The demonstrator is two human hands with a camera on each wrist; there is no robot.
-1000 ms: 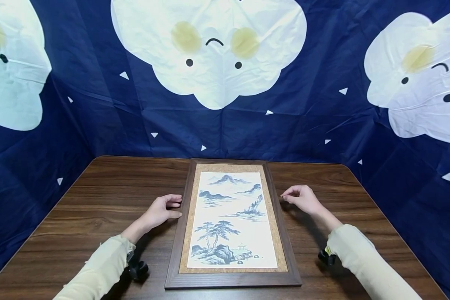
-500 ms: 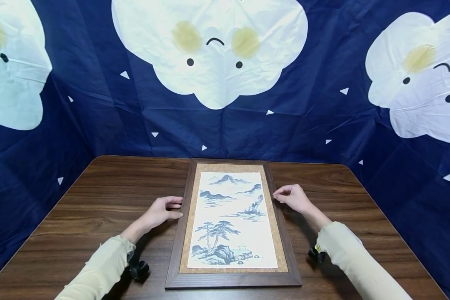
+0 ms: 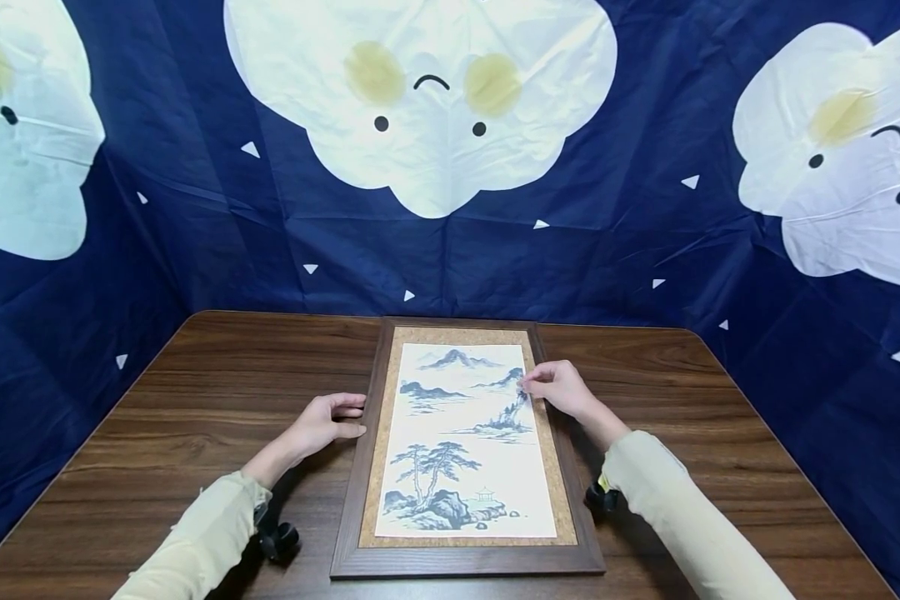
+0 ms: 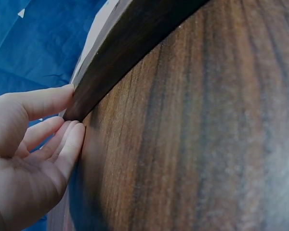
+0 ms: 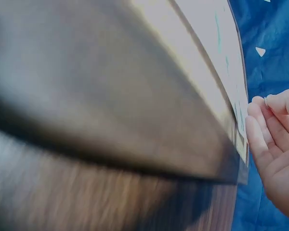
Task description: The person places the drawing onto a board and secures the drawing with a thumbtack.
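Note:
On the table lies a brown wooden frame (image 3: 467,563) with a cork board (image 3: 562,500) inside. A white sheet with a blue landscape print (image 3: 457,417) rests on the cork. My left hand (image 3: 321,427) touches the frame's left side with its thumb and fingertips; the left wrist view shows them against the frame's outer edge (image 4: 106,67). Over the right edge of the sheet, my right hand (image 3: 562,387) has thumb and index finger together. A tiny whitish piece (image 5: 266,101) shows between those fingertips in the right wrist view, too small to identify.
Dark wood-grain tabletop (image 3: 217,400) extends on both sides of the frame. A navy curtain (image 3: 217,258) with white cloud faces hangs behind and at the sides. A black wrist device (image 3: 277,537) sits under the left sleeve (image 3: 195,533).
My right hand has moved left, from beside the frame's right side to above the sheet's right edge, its fingertips still pinched. The left hand and the frame stay in place.

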